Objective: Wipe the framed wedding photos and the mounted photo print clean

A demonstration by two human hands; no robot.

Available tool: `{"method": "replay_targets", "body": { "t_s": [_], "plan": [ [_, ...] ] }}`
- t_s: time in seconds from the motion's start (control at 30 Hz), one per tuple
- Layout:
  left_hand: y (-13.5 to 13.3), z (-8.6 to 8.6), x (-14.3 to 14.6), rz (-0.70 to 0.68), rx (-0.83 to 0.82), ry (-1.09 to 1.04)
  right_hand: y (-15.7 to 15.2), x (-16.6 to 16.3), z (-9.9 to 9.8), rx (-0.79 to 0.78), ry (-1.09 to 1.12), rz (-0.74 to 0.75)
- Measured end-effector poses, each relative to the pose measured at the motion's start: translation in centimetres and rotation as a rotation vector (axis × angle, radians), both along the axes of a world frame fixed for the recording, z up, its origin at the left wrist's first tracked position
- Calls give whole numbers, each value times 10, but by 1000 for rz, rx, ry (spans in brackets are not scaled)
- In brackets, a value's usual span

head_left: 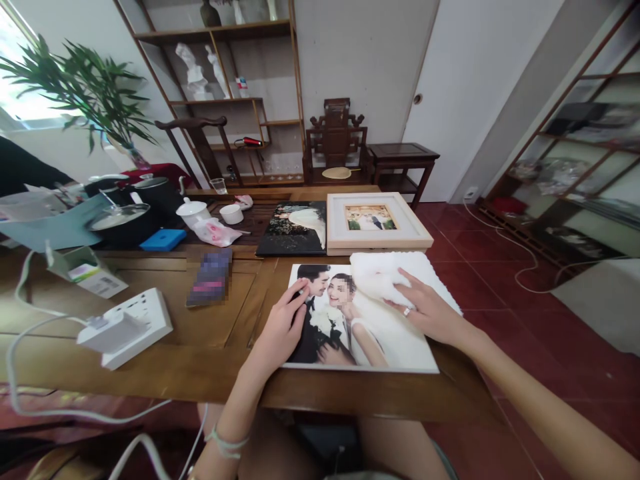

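Note:
A wedding photo panel point(330, 327) of a couple lies flat near the table's front edge. My left hand point(283, 327) rests on its left side, fingers stretched out over the picture and holding nothing. On the panel's upper right a fluffy white towel point(435, 273) is spread, partly hanging past the panel. My right hand point(425, 307), with a ring on one finger, presses down on the towel and grips a bunched part of it. The towel covers that corner of the panel.
Behind the panel lie a dark photo panel point(295, 230) and a framed picture point(377, 243). On the left are a power strip point(145, 327), a small box point(95, 273), a phone-like item point(210, 277), a blue box point(163, 239), a white teapot point(193, 212) and dark pots point(155, 193).

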State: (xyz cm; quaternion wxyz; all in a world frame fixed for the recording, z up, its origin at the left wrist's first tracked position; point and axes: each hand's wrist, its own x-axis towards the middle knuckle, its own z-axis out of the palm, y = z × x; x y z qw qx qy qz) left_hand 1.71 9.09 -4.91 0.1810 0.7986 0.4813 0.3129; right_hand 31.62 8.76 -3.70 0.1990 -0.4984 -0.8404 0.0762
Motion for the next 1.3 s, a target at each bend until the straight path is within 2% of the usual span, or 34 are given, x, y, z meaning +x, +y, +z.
{"method": "replay_targets", "body": {
  "t_s": [0.13,0.3,0.4,0.53,0.7,0.83,0.93,1.17,1.23,1.3],
  "plan": [
    [1,-3,-1,5,-3,9,-28,-14,9,85,-68,153],
    [2,-6,-1,13,-25,25,-83,-37,20,2,-89,388],
    [1,-6,-1,0,-26,21,-91,-39,24,-49,-78,435],
    [-1,-5,-2,-8,-25,14,-57,-32,25,-50,-40,311],
    [-1,-4,-2,-10,-36,14,7,-21,18,90,-41,245],
    [0,-4,-1,-11,-30,-3,26,-18,13,115,-107,222],
    [0,-5,-1,1,-39,-4,8,-23,14,101,-141,224],
    [0,-4,-1,0,-39,7,-87,-45,32,-135,-137,422],
    [0,-4,-1,-11,-33,10,-99,-47,35,-172,-131,461],
    [0,-3,-1,-20,-26,14,-95,-47,36,-177,-117,446]
  ]
}}
